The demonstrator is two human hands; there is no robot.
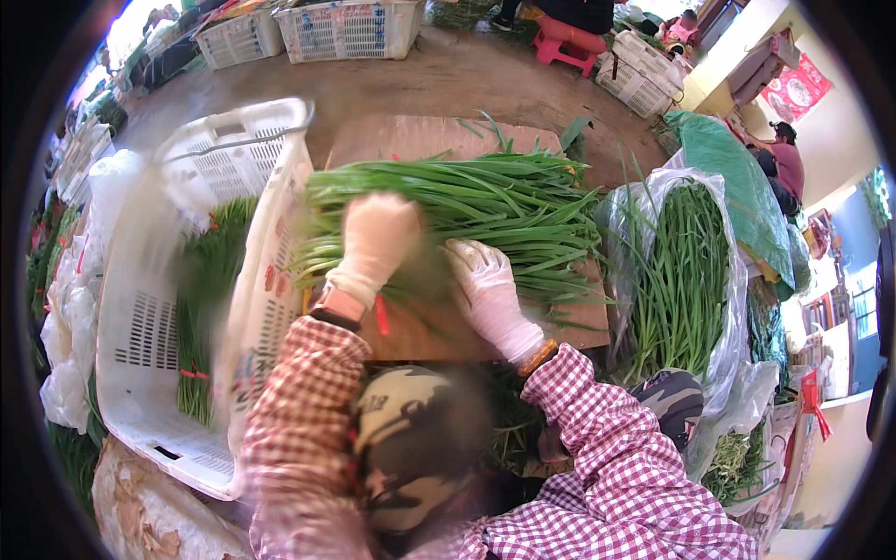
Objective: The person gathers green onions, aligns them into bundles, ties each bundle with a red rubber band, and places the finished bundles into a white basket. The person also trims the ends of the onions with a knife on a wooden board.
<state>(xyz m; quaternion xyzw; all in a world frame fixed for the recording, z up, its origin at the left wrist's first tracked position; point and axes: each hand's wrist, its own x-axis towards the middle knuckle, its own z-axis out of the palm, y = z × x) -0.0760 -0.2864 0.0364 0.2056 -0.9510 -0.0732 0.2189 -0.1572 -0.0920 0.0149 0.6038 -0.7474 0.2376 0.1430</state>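
Observation:
A thick heap of long green leafy stalks (490, 203), probably garlic chives, lies crosswise on a wooden board (413, 336), pale ends to the left. Over those pale ends is my left hand (381, 234), gloved and blurred by motion; its fingers look curled, but a grip cannot be made out. My gloved right hand (486, 283) touches the near side of the heap with its fingers close together. What its thumb and palm do is hidden. Between both hands is a dark green blur. A red strip (381, 315) lies on the board by my left wrist.
Left of the board stands a white plastic crate (140, 406) with bundles (192, 350) tied in red. To the right, a clear plastic bag (728, 280) holds more stalks. Farther off are crates (350, 31), a red stool (568, 45) and a seated person (784, 161).

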